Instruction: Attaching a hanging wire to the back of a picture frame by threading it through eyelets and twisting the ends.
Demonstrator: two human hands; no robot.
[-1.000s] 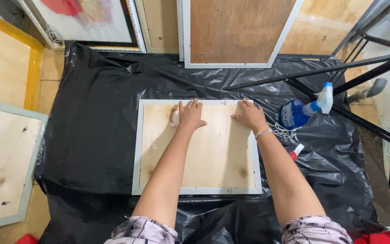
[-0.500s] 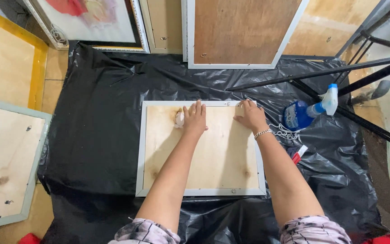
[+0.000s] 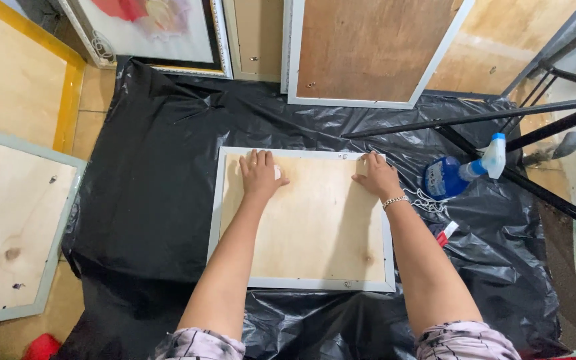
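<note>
I have both hands flat on the plywood back of a grey-framed picture [image 3: 305, 220] lying face down on black plastic sheeting [image 3: 148, 193]. My left hand [image 3: 259, 175] presses a small white wad [image 3: 277, 173] — probably a cloth — near the top edge, fingers spread over it. My right hand [image 3: 376, 179] rests open at the top right corner, gripping nothing. The board looks pale, dry and clean; I judge the wiping barely begun, most of the surface untouched. A blue spray bottle [image 3: 458, 175] lies just right of my right hand.
</note>
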